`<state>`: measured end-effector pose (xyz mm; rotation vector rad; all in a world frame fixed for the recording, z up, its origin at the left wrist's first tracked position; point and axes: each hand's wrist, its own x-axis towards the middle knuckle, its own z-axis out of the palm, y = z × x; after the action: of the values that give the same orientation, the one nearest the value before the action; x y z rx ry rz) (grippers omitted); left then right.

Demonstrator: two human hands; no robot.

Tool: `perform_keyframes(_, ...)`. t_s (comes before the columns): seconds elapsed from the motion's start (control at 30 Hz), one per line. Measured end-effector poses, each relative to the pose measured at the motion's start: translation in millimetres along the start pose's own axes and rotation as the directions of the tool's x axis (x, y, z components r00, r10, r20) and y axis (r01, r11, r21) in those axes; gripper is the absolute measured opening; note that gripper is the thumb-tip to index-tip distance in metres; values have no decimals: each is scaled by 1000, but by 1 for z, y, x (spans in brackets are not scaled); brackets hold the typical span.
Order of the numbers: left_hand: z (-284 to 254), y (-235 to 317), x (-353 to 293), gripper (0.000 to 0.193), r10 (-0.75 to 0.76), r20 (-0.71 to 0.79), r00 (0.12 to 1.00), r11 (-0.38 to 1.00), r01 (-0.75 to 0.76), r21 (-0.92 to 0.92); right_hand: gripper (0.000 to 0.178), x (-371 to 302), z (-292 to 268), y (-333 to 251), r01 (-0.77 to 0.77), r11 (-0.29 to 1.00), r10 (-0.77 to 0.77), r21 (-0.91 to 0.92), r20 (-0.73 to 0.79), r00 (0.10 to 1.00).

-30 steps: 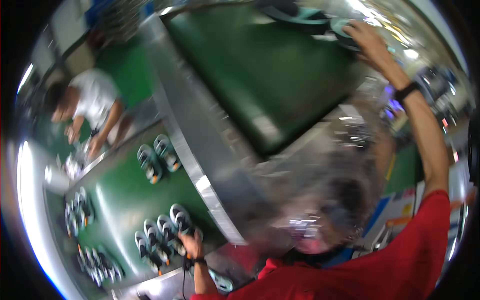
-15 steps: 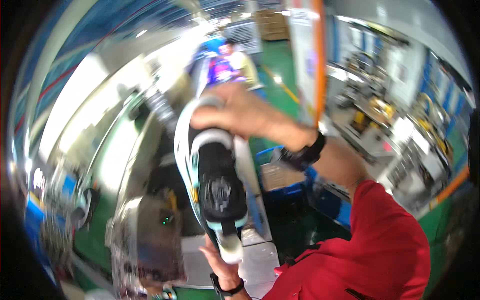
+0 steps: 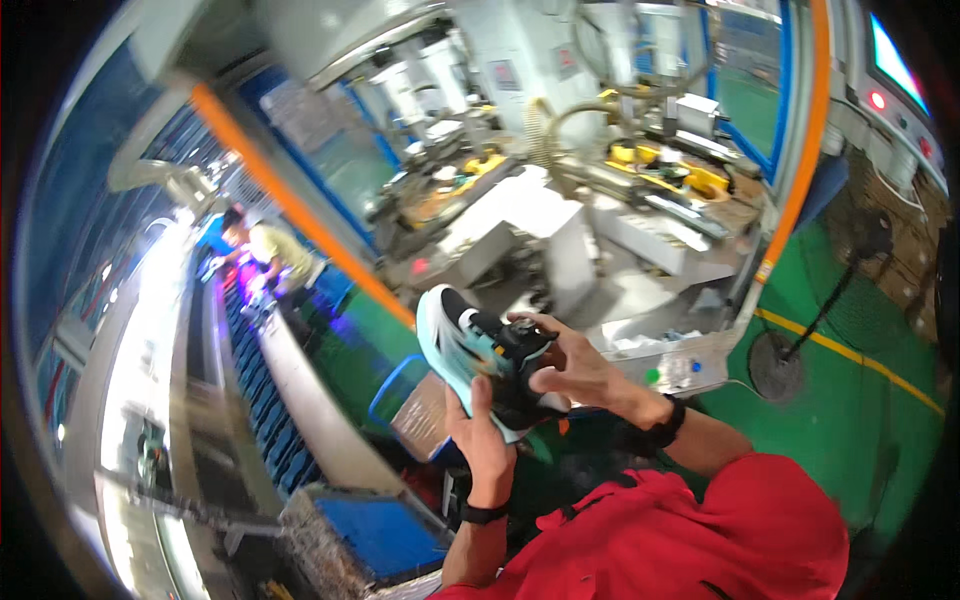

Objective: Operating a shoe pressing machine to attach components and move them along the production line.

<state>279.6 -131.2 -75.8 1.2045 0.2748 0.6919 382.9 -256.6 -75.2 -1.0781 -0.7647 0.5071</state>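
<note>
A black and white sports shoe point(image 3: 455, 345) with a pale blue sole is tilted in front of my chest, its toe pointing up and left. My left hand point(image 3: 482, 440) grips it low by the sole side, thumb up against the upper. Fingers of my right hand point(image 3: 580, 365) close on the shoe near its dark collar, from the right. A black band circles each wrist. The inside of the shoe and the fingertips behind it are partly hidden.
Ahead stands a machine bench point(image 3: 500, 215) with hoses and yellow fixtures, framed by an orange post point(image 3: 300, 220). Left runs a long conveyor point(image 3: 250, 400), people working at its far end. A cardboard box point(image 3: 420, 415) sits below the shoe; a black fan point(image 3: 850, 260) stands right.
My view has swung right, from the conveyor line toward the machine bench. The shoe has been turned; my right hand has shifted from its upper part to the collar.
</note>
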Motion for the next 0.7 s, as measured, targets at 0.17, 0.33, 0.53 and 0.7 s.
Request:
perform_keyframes(0.17, 104, -71, 46, 61, -140, 399, 906, 900, -51, 432, 58, -21, -129, 5, -41, 986, -63, -162, -586, 808)
perform_keyframes(0.33, 208, -178, 121, 73, -395, 433, 810, 907, 271, 321, 60, -56, -268, -19, -140, 911, -233, -388, -764, 602)
perform_keyframes(0.53, 292, -311, 237, 70, -226, 320, 920, 680, -86, 728, 58, -77, -310, -66, -260, 867, -299, -425, -861, 411)
perform_keyframes(0.7, 322, -385, 291, 82, -211, 125, 969, 453, -17, 891, 58, -87, -329, -79, -377, 821, -348, -429, -899, 267)
